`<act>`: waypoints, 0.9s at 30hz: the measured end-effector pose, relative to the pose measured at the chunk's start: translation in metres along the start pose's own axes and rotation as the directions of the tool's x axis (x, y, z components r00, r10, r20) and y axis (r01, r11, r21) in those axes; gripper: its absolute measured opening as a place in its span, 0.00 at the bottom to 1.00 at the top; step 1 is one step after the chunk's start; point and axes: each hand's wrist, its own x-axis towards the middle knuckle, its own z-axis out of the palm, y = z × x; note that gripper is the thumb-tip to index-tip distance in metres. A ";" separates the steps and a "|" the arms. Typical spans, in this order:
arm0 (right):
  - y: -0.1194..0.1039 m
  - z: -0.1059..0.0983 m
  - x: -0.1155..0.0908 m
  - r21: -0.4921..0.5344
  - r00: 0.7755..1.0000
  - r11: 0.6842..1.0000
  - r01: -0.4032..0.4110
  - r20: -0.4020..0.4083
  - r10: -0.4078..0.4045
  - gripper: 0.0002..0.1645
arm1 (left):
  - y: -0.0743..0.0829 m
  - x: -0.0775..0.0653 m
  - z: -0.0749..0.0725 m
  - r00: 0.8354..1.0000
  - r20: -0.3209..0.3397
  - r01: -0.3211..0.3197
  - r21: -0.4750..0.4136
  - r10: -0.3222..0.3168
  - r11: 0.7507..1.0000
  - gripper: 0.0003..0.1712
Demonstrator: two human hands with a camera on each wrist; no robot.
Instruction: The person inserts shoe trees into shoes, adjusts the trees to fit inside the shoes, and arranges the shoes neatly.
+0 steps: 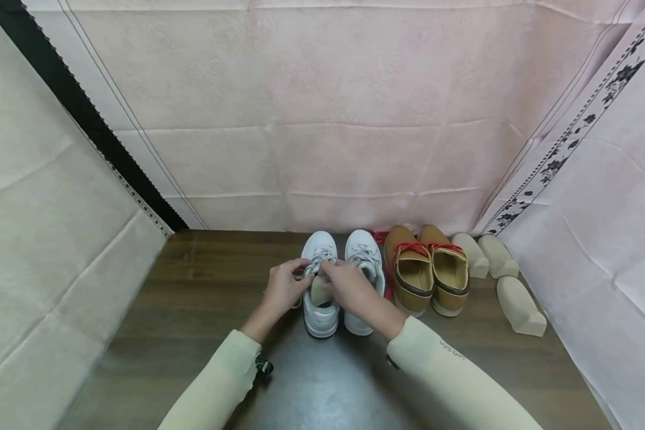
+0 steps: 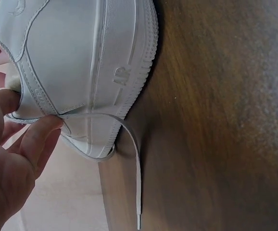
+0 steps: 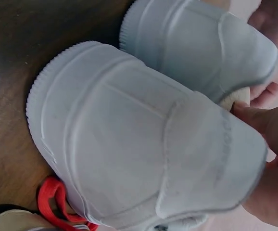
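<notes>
Two white sneakers stand side by side on the floor, toes away from me. A cream foam-like shoe insert (image 1: 321,291) sits in the opening of the left sneaker (image 1: 321,321). My left hand (image 1: 286,285) grips that sneaker's lace edge, with its fingers bent at the eyelets; a loose white lace (image 2: 138,168) hangs from there in the left wrist view. My right hand (image 1: 349,288) reaches over the opening from the other side, pinching the insert's upper end. Its thumb touches the insert (image 3: 235,98) in the right wrist view. The right sneaker (image 1: 361,242) stands beneath my right hand and wrist.
Tan shoes (image 1: 400,239) with red laces (image 1: 412,247) stand to the right of the sneakers. Three cream inserts (image 1: 518,306) lie farther right by the white cloth side (image 1: 613,239). Behind runs a pinkish cloth backdrop (image 1: 322,149). Brown wooden floor (image 1: 204,334) extends in front.
</notes>
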 end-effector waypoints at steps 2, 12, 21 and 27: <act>-0.001 0.003 -0.001 -0.045 1.000 0.999 0.006 -0.012 -0.006 0.12 | 0.000 0.000 0.000 1.000 0.004 -0.001 -0.002 0.001 1.000 0.15; -0.001 0.014 -0.002 -0.136 1.000 0.991 -0.003 -0.023 0.000 0.13 | 0.003 -0.001 -0.002 1.000 0.017 0.009 -0.002 -0.009 1.000 0.15; 0.005 -0.004 0.003 -0.036 0.998 0.997 0.069 -0.006 -0.069 0.17 | 0.003 -0.001 -0.001 1.000 0.017 -0.003 -0.020 0.003 1.000 0.14; 0.003 -0.014 0.015 -0.030 0.998 0.999 0.039 0.052 -0.037 0.20 | 0.003 -0.001 -0.003 1.000 0.019 -0.013 -0.024 0.014 1.000 0.15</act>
